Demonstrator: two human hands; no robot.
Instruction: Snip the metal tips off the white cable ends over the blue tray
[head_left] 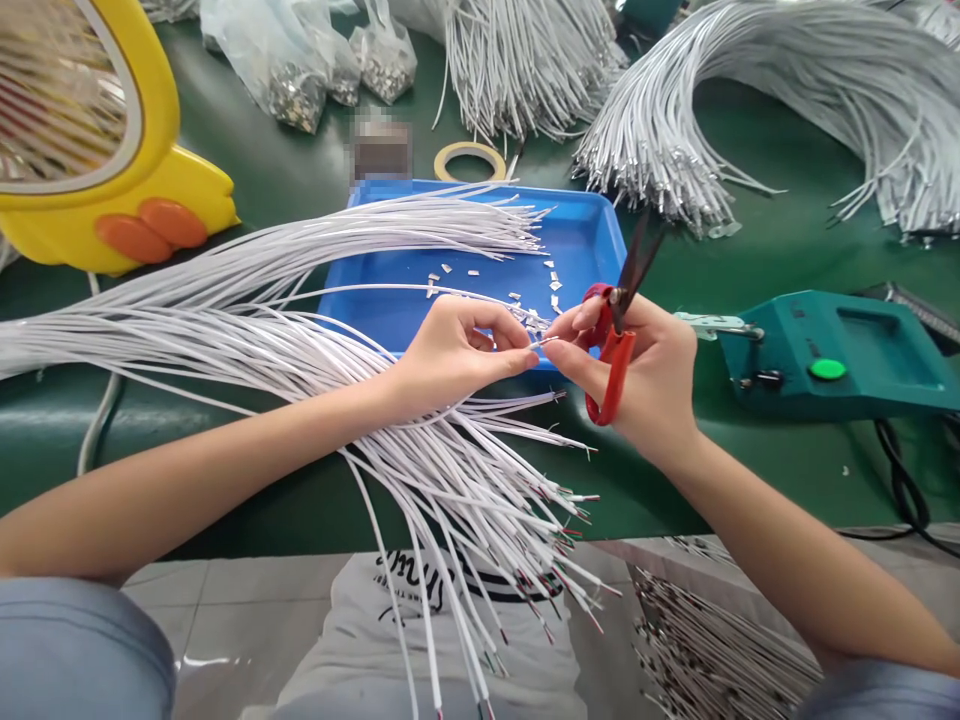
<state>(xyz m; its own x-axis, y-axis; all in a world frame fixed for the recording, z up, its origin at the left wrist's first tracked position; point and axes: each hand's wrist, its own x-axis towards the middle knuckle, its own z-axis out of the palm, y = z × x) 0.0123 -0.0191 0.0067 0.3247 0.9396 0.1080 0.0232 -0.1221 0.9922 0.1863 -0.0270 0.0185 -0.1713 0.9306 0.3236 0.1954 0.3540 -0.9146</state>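
My left hand (pixel 472 345) pinches a white cable (pixel 360 291) near its end, thumb against forefinger, above the near edge of a blue tray (pixel 611 235). Red-handled scissors (pixel 616 350) hang on my right hand (pixel 652 370), their dark blades pointing up and away. The thumb and forefinger of that same hand meet at the tip of the cable, close to my left fingertips. Small white offcuts (pixel 553 285) lie scattered in the tray. One bundle of white cables (pixel 450 225) rests across the tray; another bundle (pixel 465 480) passes under my left forearm and hangs over the table edge.
A yellow duck-shaped fan (pixel 165 130) stands at the left. Behind the tray are a tape roll (pixel 470 148) and bags of metal parts (pixel 382 60). Large cable bundles (pixel 660 130) lie at the back right, and a green machine (pixel 832 350) sits to the right.
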